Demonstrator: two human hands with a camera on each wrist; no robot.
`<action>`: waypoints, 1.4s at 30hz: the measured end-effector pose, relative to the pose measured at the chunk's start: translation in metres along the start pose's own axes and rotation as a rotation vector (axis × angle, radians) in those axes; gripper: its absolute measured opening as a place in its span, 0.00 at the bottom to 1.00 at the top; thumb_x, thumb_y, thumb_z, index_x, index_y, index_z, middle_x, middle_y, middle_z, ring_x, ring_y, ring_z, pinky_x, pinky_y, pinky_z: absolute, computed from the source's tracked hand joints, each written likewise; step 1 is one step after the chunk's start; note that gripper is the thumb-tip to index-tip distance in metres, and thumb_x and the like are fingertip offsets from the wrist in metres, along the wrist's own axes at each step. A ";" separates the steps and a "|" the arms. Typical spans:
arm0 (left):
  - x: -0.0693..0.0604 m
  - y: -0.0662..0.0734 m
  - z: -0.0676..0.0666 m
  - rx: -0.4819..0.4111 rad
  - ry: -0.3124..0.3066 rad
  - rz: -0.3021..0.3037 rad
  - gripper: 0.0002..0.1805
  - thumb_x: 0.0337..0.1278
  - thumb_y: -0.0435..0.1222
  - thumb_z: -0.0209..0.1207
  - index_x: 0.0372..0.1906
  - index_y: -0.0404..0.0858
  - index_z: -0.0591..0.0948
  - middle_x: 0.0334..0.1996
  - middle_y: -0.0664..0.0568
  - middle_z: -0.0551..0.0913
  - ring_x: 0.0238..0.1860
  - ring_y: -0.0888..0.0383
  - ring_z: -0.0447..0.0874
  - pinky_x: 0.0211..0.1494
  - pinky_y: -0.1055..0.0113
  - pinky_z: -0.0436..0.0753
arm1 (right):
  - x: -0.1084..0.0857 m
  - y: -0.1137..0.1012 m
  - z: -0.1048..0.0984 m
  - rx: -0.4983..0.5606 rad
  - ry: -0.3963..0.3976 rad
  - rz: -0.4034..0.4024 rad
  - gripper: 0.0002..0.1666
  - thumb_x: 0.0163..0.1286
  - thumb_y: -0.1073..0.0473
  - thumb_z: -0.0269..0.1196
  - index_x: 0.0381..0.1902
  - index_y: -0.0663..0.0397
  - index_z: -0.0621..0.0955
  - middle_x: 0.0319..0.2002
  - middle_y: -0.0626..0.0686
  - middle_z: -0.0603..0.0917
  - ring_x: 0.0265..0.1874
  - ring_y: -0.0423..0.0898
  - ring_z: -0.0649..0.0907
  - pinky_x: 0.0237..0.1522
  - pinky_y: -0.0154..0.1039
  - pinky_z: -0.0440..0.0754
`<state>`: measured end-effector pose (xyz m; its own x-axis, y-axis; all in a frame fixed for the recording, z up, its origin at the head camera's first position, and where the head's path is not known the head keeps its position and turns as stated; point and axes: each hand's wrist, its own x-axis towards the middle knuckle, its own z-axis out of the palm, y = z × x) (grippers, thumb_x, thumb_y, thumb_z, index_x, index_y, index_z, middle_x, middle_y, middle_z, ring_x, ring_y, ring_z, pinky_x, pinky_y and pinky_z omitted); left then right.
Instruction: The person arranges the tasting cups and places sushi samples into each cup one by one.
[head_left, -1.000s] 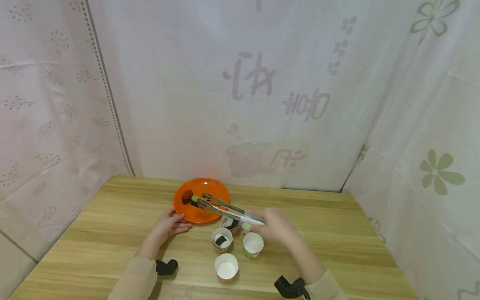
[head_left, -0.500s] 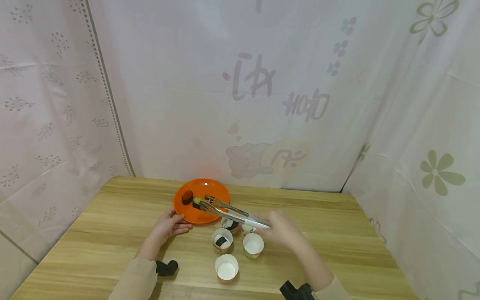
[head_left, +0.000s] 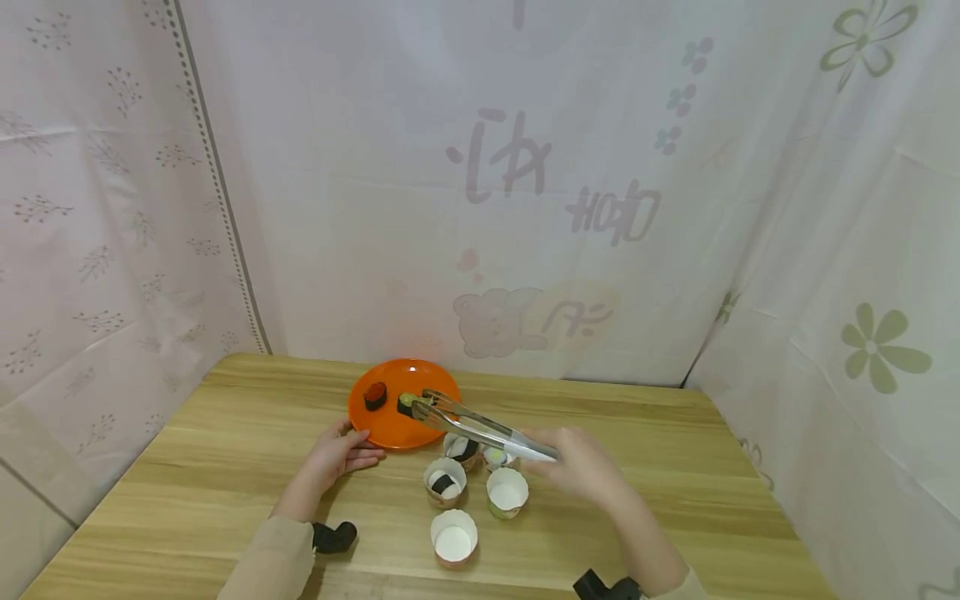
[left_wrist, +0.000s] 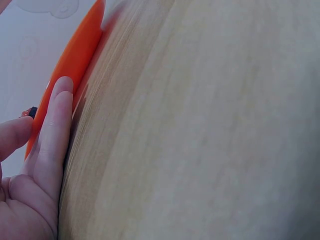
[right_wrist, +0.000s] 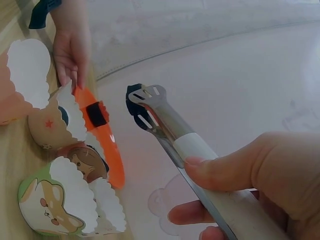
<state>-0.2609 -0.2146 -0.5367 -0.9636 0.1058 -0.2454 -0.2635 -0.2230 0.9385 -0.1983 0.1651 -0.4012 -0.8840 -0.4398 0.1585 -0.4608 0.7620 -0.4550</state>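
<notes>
My right hand (head_left: 581,467) grips metal tongs (head_left: 525,447) with a pale handle. Between the tong tips is a green-topped sushi piece (head_left: 406,404) with a dark wrap, held above the orange plate (head_left: 390,430); in the right wrist view that dark piece (right_wrist: 133,99) appears raised. A red-topped sushi piece (head_left: 375,396) sits on the plate's left part. At the near left rim my left hand (head_left: 333,457) holds the plate, thumb over the edge and fingers (left_wrist: 57,120) stretched along its underside.
Paper cups stand in front of the plate. One cup (head_left: 444,497) holds a white piece with a black band; two behind, partly hidden by the tongs, also hold pieces. Two white-lined cups, one right (head_left: 507,492) and one near (head_left: 453,542), show bare interiors. Behind the wooden table (head_left: 225,467) hangs patterned cloth.
The tongs and the green-topped sushi piece have moved right across the plate, with the right hand drawing back to the right. The left hand and plate stay put.
</notes>
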 end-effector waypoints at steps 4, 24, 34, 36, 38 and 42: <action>0.000 0.000 0.000 -0.001 -0.005 0.000 0.27 0.72 0.29 0.45 0.70 0.29 0.52 0.34 0.37 0.83 0.37 0.45 0.86 0.43 0.55 0.85 | -0.005 0.002 -0.004 0.001 0.008 0.001 0.26 0.59 0.55 0.70 0.56 0.54 0.82 0.45 0.52 0.85 0.30 0.39 0.79 0.33 0.42 0.79; -0.001 0.000 0.000 0.017 0.002 0.001 0.28 0.72 0.29 0.45 0.71 0.29 0.52 0.36 0.36 0.83 0.38 0.45 0.86 0.44 0.55 0.84 | -0.037 0.013 -0.026 0.018 0.007 -0.008 0.27 0.60 0.51 0.69 0.56 0.56 0.81 0.50 0.56 0.83 0.40 0.47 0.83 0.38 0.46 0.83; -0.001 0.001 0.001 0.019 -0.003 0.004 0.27 0.73 0.29 0.45 0.70 0.28 0.53 0.35 0.37 0.83 0.37 0.45 0.86 0.44 0.55 0.84 | -0.049 0.019 -0.031 0.014 0.004 -0.002 0.28 0.60 0.51 0.69 0.56 0.56 0.81 0.50 0.55 0.83 0.40 0.46 0.83 0.38 0.46 0.82; -0.001 0.000 0.001 0.016 -0.004 0.003 0.27 0.72 0.29 0.45 0.70 0.28 0.52 0.34 0.37 0.83 0.37 0.46 0.86 0.44 0.56 0.85 | -0.051 0.019 -0.033 0.022 0.006 -0.008 0.28 0.60 0.50 0.69 0.57 0.56 0.81 0.51 0.55 0.83 0.40 0.45 0.83 0.38 0.45 0.82; -0.001 0.000 0.000 0.014 -0.005 0.003 0.27 0.72 0.29 0.45 0.70 0.28 0.52 0.34 0.37 0.83 0.37 0.47 0.86 0.43 0.56 0.85 | -0.055 0.019 -0.034 0.032 0.008 -0.013 0.29 0.60 0.49 0.68 0.57 0.56 0.81 0.50 0.55 0.83 0.40 0.45 0.83 0.38 0.46 0.83; 0.000 -0.001 0.000 0.009 -0.010 0.002 0.27 0.72 0.29 0.45 0.71 0.28 0.52 0.34 0.37 0.83 0.36 0.47 0.86 0.43 0.57 0.85 | -0.060 0.020 -0.037 0.039 0.012 -0.013 0.29 0.61 0.49 0.68 0.57 0.57 0.80 0.50 0.57 0.83 0.41 0.49 0.84 0.39 0.49 0.84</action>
<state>-0.2604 -0.2144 -0.5379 -0.9637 0.1155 -0.2406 -0.2607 -0.2141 0.9414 -0.1570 0.2244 -0.3874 -0.8791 -0.4434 0.1751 -0.4687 0.7372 -0.4867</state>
